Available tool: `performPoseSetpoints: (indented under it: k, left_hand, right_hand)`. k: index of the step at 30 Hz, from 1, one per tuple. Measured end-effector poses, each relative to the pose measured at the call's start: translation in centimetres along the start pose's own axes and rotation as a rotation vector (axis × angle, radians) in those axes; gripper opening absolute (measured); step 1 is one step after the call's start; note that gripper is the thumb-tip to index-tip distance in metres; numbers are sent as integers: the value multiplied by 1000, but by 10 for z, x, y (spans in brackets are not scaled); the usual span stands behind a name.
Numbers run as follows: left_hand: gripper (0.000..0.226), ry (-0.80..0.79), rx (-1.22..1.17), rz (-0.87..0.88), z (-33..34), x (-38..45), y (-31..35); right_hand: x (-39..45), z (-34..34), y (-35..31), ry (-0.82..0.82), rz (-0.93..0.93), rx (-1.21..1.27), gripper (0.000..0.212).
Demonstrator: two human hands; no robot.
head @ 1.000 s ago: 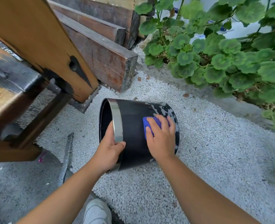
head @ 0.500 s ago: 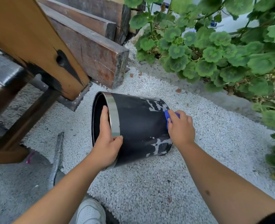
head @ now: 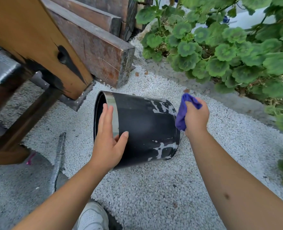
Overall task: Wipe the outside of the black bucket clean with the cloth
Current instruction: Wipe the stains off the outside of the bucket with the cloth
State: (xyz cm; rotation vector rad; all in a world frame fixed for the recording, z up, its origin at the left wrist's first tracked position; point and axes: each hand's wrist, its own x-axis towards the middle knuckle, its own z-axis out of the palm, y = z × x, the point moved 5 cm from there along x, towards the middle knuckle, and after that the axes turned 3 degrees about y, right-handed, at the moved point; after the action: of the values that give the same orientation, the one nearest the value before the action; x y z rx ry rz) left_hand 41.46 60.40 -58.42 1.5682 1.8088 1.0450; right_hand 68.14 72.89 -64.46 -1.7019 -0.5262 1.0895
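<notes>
While the black bucket (head: pixel 145 130) lies sideways on the gravel (head: pixel 154 196), left hand (head: pixel 109 140) flat-fingered steadies its rim; right hand (head: pixel 195 117) bunches the cloth (head: pixel 181 113) at its base. Mid-wipe; probably roll it next for those whitish smears.

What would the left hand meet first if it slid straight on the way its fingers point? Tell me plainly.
The left hand lies with straight fingers along the silver rim band of the black bucket, pointing up-frame. Past the rim, likely white gravel, then the wooden post's base; depth is unclear.
</notes>
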Motion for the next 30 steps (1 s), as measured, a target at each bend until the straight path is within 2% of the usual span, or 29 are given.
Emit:
performPoseSetpoints:
  k: [2, 4, 7, 8, 10, 13, 14, 20, 26, 30]
  left_hand:
    - [84, 13, 62, 8, -3, 4, -1]
    - [77, 16, 126, 24, -5, 10, -1]
    - [74, 33, 198, 16, -4, 15, 2]
    - [74, 26, 190, 4, -2, 15, 3]
    - [74, 4, 179, -4, 2, 12, 8]
    - [75, -19, 170, -3, 7, 10, 13]
    - [75, -17, 176, 2, 7, 10, 13]
    - [72, -8, 180, 30, 4, 11, 9]
    - [79, 49, 146, 46, 4, 12, 12]
    - [81, 92, 142, -42, 6, 22, 21]
  right_hand:
    - [-13, 32, -16, -283, 242, 412, 11]
    - [-37, 53, -28, -584, 468, 567, 14]
    - [-58, 61, -30, -809, 543, 588, 62]
    - [-64, 61, -30, -831, 555, 603, 69]
    - [-68, 61, -26, -819, 552, 558, 67]
    - [-61, 60, -19, -716, 464, 347, 34]
    - [-58, 59, -18, -678, 438, 316, 29]
    - [-62, 71, -28, -684, 307, 339, 41]
    - [-93, 88, -29, -767, -36, 118, 40]
    - [-115, 99, -30, -814, -180, 123, 41]
